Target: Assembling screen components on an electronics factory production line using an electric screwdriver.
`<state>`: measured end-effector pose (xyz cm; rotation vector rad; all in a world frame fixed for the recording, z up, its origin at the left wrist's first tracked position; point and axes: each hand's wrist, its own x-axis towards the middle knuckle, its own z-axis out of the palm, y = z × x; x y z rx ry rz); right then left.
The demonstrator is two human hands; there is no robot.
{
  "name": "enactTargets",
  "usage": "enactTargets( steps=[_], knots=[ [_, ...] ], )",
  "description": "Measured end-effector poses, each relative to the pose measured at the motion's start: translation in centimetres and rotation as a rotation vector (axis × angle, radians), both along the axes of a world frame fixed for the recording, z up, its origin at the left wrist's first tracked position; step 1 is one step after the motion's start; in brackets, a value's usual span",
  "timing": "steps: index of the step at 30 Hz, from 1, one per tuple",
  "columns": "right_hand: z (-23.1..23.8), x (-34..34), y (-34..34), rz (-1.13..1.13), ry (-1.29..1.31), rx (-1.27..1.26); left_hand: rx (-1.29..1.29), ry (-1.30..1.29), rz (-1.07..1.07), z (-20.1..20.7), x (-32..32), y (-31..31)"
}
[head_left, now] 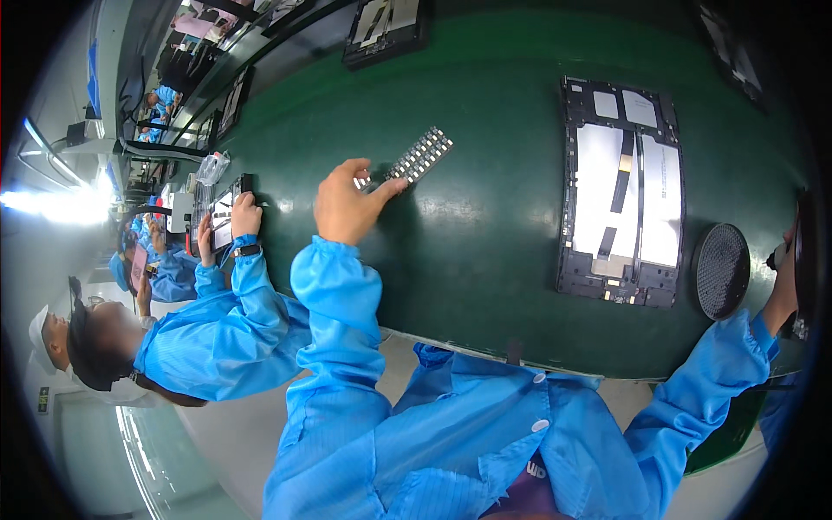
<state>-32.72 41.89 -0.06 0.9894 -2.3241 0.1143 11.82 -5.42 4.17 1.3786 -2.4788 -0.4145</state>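
Observation:
My left hand (347,204) is over the left part of the green table, its thumb and fingers closed around the near end of a dark strip with rows of small shiny pieces (422,156). That strip slants away to the upper right; whether it touches the table I cannot tell. At the far right rim, my right hand (785,273) shows only in part beside a dark object, and its fingers are hidden. Between my hands lies an opened tablet-like device (663,199) with white battery panels, a black frame and dark ribbon strips.
A round black textured dish (722,271) stands beside the device, near my right forearm. Another opened device (386,30) lies at the table's far side, with one more (732,52) at the upper right. To my left, a co-worker in blue (221,334) handles a similar device (223,217).

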Motion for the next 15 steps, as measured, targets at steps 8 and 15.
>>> enactTargets(
  steps=[8,15],
  knots=[
    [5.3,9.3,-8.4,0.112,-0.373,-1.056,0.367,0.085,-0.082,-0.8,-0.6,-0.1],
    [7.9,14.3,-13.8,0.363,-0.674,-1.298,0.216,0.123,-0.203,-2.1,1.1,-1.5]
  ],
)
